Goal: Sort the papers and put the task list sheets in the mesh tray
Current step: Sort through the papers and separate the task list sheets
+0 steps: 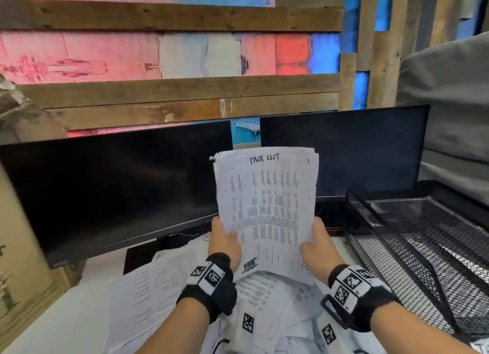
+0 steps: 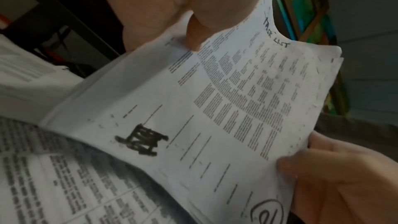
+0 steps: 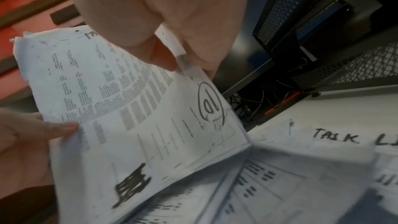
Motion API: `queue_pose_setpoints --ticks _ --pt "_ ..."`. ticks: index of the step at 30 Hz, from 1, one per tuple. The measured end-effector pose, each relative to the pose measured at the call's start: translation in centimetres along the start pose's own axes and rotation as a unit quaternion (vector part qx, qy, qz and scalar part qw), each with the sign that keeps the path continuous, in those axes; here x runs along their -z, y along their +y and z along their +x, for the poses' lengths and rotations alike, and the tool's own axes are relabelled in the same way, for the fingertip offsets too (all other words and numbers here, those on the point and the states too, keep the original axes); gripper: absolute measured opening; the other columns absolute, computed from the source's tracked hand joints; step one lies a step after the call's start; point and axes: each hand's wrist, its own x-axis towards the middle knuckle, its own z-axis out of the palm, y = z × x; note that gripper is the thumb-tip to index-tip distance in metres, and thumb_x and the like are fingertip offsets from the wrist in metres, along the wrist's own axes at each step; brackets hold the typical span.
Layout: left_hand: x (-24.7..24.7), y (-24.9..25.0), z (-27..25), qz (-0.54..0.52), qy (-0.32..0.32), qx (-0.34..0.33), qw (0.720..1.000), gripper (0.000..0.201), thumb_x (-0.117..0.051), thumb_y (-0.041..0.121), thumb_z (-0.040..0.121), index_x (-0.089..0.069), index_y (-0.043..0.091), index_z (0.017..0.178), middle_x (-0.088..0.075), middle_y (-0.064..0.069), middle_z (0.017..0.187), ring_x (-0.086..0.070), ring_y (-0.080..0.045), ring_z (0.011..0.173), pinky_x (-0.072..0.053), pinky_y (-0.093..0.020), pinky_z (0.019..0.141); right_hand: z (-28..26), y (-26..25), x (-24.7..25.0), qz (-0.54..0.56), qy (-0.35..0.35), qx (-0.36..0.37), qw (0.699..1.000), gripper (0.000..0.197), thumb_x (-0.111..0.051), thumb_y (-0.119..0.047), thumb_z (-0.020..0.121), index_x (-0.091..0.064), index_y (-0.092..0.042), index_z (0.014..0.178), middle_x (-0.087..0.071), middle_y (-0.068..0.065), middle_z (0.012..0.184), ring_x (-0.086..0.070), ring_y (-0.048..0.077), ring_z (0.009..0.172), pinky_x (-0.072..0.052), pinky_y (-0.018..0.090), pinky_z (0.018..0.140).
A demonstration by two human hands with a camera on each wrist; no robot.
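Bench [image 1: 79,300]: white, loose papers [image 1: 164,282] spread under my wrists.
Mesh tray [image 1: 428,237]: black, at my right.
Task list sheets [image 1: 267,210]: upright stack, held above the papers.
Left grip [image 1: 225,239]: I pinch the stack's left edge.
Right grip [image 1: 317,245]: I pinch its right edge.

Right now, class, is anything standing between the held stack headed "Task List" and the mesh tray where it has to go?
Nothing visible does. The left hand and right hand hold the task list stack upright above the loose papers. The mesh tray sits to its right, open-topped, with only air between them.
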Motion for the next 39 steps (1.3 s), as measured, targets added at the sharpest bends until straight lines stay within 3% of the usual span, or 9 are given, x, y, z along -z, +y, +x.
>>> queue_pose_setpoints --ticks 5,10,15,19,23,25,29,33,39 --pt "0.4 -2.3 -0.1 0.145 -0.056 0.058 0.986 0.043 -0.043 -0.002 0.093 -0.035 0.003 0.135 -0.053 -0.017 0.128 -0.053 -0.031 0.114 -0.042 -0.034 0.094 -0.4 2.8 0.3 -0.129 -0.058 -0.077 0.987 0.039 -0.039 0.005 0.090 -0.034 -0.011 0.125 -0.056 0.015 0.116 -0.058 0.026 0.101 -0.052 0.037 0.090" --pt "0.5 1.6 0.9 0.229 -0.117 0.002 0.966 0.035 -0.042 0.004 0.095 -0.048 0.002 0.130 -0.050 -0.013 0.136 -0.049 -0.029 0.123 -0.037 -0.029 0.098 0.3 1.2 3.6 -0.156 -0.024 -0.034 0.987 0.041 -0.048 0.007 0.082 -0.052 -0.014 0.118 -0.062 0.002 0.110 -0.059 0.019 0.102 -0.051 0.026 0.081" --pt "-1.2 10.8 0.9 0.168 -0.107 -0.115 0.973 0.030 -0.045 0.006 0.095 -0.057 -0.002 0.121 -0.058 -0.018 0.126 -0.055 -0.033 0.115 -0.044 -0.034 0.091 1.3 -4.7 11.2 -0.163 0.102 0.024 0.981 0.039 -0.056 0.001 0.076 -0.062 -0.012 0.113 -0.066 0.004 0.103 -0.063 0.024 0.093 -0.049 0.027 0.073" --pt "-4.7 16.3 0.2 0.064 -0.123 -0.154 0.978 0.025 -0.052 0.005 0.090 -0.064 0.003 0.113 -0.065 -0.014 0.115 -0.062 -0.029 0.101 -0.050 -0.031 0.082 0.7 -7.4 19.8 -0.190 0.181 0.039 0.964 0.036 -0.053 0.000 0.083 -0.062 -0.012 0.116 -0.066 0.008 0.106 -0.062 0.030 0.096 -0.053 0.036 0.080" --pt "-10.3 19.1 -2.3 0.014 -0.222 -0.166 0.961 0.019 -0.063 0.002 0.083 -0.066 0.015 0.098 -0.069 -0.010 0.110 -0.066 -0.027 0.096 -0.055 -0.043 0.085 0.2 -6.3 27.2 -0.275 0.212 -0.004 0.938 0.033 -0.050 0.001 0.085 -0.066 -0.007 0.112 -0.067 0.013 0.103 -0.061 0.033 0.096 -0.048 0.034 0.079" --pt "-13.5 19.8 -3.7 0.020 -0.267 -0.179 0.947 0.030 -0.068 0.001 0.080 -0.056 0.020 0.101 -0.066 -0.011 0.115 -0.064 -0.029 0.102 -0.055 -0.046 0.084 -0.1 -4.9 29.9 -0.337 0.211 -0.032 0.917 0.031 -0.051 -0.004 0.088 -0.066 -0.010 0.115 -0.066 0.014 0.112 -0.060 0.033 0.103 -0.048 0.034 0.082" --pt "-19.0 19.2 -4.8 0.107 -0.301 -0.168 0.933 0.087 -0.077 0.019 0.073 -0.025 0.011 0.142 -0.049 -0.008 0.132 -0.053 -0.027 0.115 -0.049 -0.032 0.088 -0.5 -1.3 32.9 -0.413 0.176 -0.091 0.889 0.032 -0.048 -0.004 0.087 -0.065 -0.012 0.112 -0.064 0.012 0.117 -0.060 0.031 0.109 -0.050 0.036 0.089" --pt "-22.2 17.7 -4.7 0.231 -0.342 -0.199 0.889 0.050 -0.079 0.038 0.071 -0.065 0.016 0.114 -0.061 -0.002 0.120 -0.059 -0.019 0.106 -0.049 -0.026 0.088 -0.8 2.0 33.5 -0.430 0.143 -0.142 0.880 0.041 -0.046 0.000 0.084 -0.067 -0.016 0.114 -0.065 0.010 0.117 -0.061 0.028 0.111 -0.049 0.031 0.090" --pt "-24.2 17.1 -4.6 0.291 -0.403 -0.210 0.842 0.035 -0.073 0.047 0.071 -0.077 0.016 0.086 -0.073 0.000 0.089 -0.067 -0.019 0.084 -0.057 -0.033 0.079 0.3 5.4 33.4 -0.450 0.111 -0.209 0.861 0.041 -0.045 -0.003 0.082 -0.066 -0.021 0.113 -0.066 0.009 0.114 -0.062 0.028 0.106 -0.050 0.029 0.084"
